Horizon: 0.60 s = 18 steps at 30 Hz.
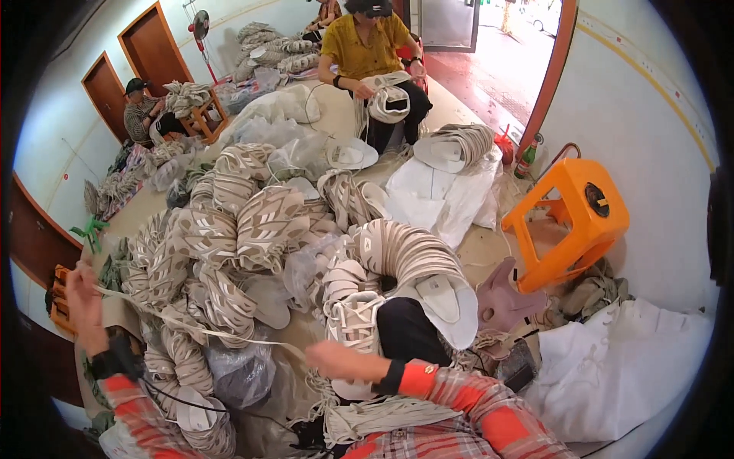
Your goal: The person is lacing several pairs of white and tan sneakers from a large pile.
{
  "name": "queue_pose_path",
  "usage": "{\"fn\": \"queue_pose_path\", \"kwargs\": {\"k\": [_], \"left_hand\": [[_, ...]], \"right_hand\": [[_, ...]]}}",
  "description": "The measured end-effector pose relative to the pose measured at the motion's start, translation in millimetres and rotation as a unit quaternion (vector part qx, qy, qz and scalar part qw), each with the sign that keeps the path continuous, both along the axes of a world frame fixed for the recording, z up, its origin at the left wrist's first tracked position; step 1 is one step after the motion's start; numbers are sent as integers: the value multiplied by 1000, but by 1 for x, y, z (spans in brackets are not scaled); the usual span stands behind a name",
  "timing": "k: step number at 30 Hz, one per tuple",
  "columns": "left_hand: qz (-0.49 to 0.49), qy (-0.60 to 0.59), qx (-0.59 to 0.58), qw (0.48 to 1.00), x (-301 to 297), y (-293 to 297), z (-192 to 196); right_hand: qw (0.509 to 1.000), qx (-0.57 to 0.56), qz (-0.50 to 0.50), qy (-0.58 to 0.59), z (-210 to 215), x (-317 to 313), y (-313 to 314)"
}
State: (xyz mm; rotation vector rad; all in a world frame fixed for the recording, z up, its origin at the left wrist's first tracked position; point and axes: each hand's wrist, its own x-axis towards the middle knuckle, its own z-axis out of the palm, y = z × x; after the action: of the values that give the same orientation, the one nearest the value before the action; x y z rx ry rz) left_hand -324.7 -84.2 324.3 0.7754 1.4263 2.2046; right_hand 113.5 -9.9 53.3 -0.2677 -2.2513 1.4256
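Note:
A long cream shoelace [191, 325] stretches across the left side in front of me. Its far left end meets my raised left hand [86, 302], whose fingers are closed on it. My right hand [340, 359] is closed in a fist at the lace's other end, beside a beige and white shoe upper [355, 321]. That upper rests against my dark-clad knee [413, 329], with laces threaded through its front. A bundle of loose cream laces [382, 419] lies across my lap. The fingertips of my right hand are hidden.
Heaps of nested shoe uppers [271, 226] cover the floor ahead and left. A curved stack of uppers [405, 256] sits by my knee. An orange stool [569, 222] and white sacking [612, 375] lie right. A person in a yellow shirt [363, 50] sits opposite, handling an upper.

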Motion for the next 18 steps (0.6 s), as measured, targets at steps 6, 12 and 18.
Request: {"fn": "queue_pose_path", "kwargs": {"k": [6, 12, 18], "left_hand": [[-364, 238, -366, 823, 220, 38, -128], [-421, 197, -398, 791, 297, 39, -229], [-374, 307, -421, 767, 311, 51, -245]], "right_hand": [[987, -145, 62, -11, 7, 31, -18], [928, -245, -178, -218, 13, 68, 26], [861, -485, -76, -134, 16, 78, 20]]}}
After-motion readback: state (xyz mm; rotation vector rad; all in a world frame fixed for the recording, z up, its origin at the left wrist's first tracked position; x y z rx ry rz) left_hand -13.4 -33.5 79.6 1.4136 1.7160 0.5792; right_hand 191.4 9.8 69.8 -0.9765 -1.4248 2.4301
